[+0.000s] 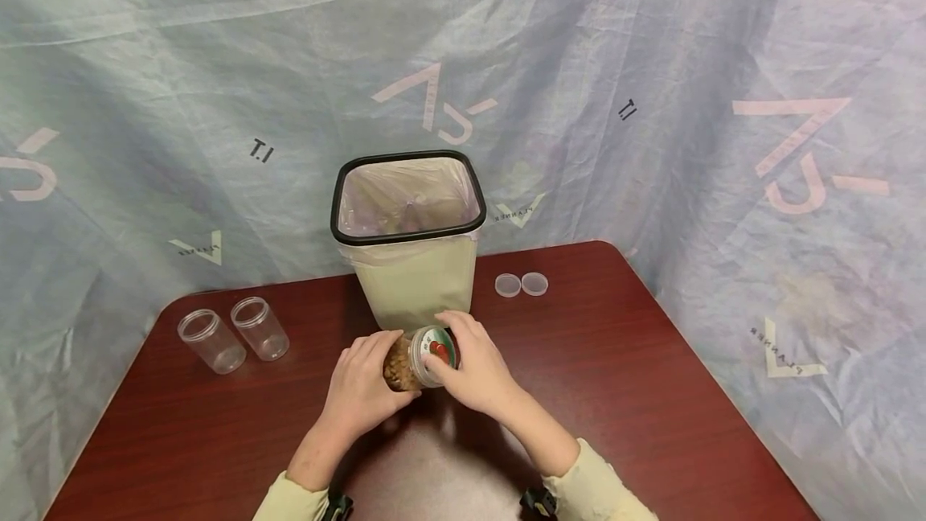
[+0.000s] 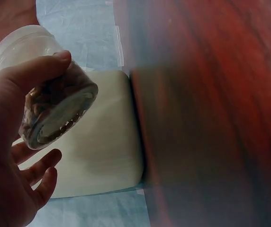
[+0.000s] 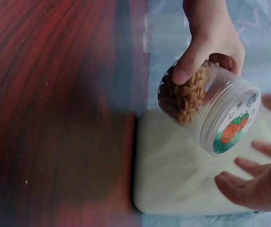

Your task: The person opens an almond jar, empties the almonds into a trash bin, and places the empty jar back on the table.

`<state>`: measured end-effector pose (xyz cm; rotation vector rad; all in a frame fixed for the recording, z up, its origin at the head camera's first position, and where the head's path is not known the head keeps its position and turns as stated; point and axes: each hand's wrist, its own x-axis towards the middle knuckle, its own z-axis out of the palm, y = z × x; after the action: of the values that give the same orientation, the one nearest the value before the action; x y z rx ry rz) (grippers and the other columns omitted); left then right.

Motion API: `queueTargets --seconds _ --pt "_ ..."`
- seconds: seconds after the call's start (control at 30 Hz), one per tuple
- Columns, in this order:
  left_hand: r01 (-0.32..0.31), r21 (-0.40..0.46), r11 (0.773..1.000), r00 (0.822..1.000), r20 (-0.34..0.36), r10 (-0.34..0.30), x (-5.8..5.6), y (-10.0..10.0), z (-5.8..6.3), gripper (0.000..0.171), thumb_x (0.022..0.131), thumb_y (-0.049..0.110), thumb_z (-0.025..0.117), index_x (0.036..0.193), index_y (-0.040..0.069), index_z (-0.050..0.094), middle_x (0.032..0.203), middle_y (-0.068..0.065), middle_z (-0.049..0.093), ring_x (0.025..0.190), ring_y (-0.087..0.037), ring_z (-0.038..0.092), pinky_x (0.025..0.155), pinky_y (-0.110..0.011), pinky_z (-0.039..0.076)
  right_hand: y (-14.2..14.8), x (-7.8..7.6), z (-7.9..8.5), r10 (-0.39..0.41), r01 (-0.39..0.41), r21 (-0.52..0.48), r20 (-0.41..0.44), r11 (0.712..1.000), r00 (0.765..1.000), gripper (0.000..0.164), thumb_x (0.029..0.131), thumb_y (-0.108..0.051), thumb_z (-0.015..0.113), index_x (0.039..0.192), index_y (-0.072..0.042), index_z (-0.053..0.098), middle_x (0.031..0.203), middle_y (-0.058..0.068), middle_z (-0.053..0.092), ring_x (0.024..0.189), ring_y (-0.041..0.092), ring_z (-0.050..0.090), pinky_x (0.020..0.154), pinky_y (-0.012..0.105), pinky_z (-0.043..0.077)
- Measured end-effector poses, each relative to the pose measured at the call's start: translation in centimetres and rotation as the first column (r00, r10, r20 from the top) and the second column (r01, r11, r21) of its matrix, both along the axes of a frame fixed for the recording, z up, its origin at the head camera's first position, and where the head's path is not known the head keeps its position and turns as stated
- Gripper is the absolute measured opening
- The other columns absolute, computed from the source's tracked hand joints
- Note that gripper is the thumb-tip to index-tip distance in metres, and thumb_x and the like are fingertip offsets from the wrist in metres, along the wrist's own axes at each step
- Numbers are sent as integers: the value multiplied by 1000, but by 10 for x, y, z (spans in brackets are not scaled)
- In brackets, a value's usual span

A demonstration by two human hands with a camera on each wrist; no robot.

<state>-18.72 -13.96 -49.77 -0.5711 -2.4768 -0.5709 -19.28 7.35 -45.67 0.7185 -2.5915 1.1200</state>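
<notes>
Left grip point(image 1: 359, 383) clasps a clear cylindrical plastic jar point(image 3: 188, 99); right grip point(image 1: 477, 368), fingers spread, flanks its round, Chinese-lettered, fruit-printed lid point(image 3: 236, 124).

Between the fingers point(image 1: 464, 325), a jar point(image 1: 401, 367) of smooth, clear, glossy plastic. Beyond them, a bin point(image 1: 416, 280) in smooth, matt plastic, lined with a thin, crinkled, shiny plastic bag point(image 1: 405, 198). Beneath them, a table point(image 1: 644, 392) with a glossy wood-grain top. Farther out, a creased, cloth-like backdrop point(image 1: 571, 47) with a soft sheen.
</notes>
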Motion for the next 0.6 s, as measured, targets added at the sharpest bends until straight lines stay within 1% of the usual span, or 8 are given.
queueTargets --seconds 0.07,0.13,0.27,0.37,0.47,0.53,0.6 --pt "0 -3 1000 1000 2 0 -1 0 0 92 45 45 92 124 9 60 117 -4 62 101 -27 57 76 -45 45 -1 -1 -1 -85 83 52 38 995 996 58 91 -45 62 136 -11 51 130 4 55 120 19 52 93 43 45" --pt "-3 -10 1000 1000 2 3 -2 0 1 92 45 45 92 124 9 60 117 -4 62 101 -26 57 76 -45 45 -2 -1 -2 -151 143 108 76 984 986 60 93 -52 56 137 -12 50 125 4 59 114 21 56 88 45 48" --pt "0 -15 1000 1000 0 0 -4 1 2 92 46 45 93 124 9 60 117 -5 62 102 -27 57 77 -45 45 -5 -1 0 -239 214 197 111 957 965 70 89 -68 48 134 -14 51 118 4 63 103 25 61 79 48 50" --pt "3 -10 1000 1000 11 -3 -4 2 3 92 47 45 93 125 9 60 117 -5 62 102 -27 57 78 -45 45 -6 0 2 -274 237 252 125 938 953 80 83 -78 43 131 -15 53 112 2 65 96 23 62 72 46 50" --pt "6 -8 1000 999 39 -5 -3 4 2 91 48 46 92 125 10 60 118 -3 61 103 -26 57 79 -45 46 -6 2 3 -286 237 285 146 929 947 86 80 -84 39 129 -15 55 106 -1 64 90 21 62 67 43 49" --pt "6 -11 1000 998 56 -5 -2 4 1 91 49 47 92 126 11 59 118 -2 61 103 -25 57 80 -44 46 -7 3 3 -287 235 290 153 928 946 87 79 -84 40 127 -14 56 102 -2 64 86 19 61 64 41 48" --pt "5 -12 1000 998 62 -5 -2 4 0 91 49 47 92 126 11 59 118 -2 61 104 -25 56 80 -44 46 -7 4 1 -278 228 287 146 930 949 85 79 -83 44 126 -13 57 99 -2 63 83 18 60 62 39 47"
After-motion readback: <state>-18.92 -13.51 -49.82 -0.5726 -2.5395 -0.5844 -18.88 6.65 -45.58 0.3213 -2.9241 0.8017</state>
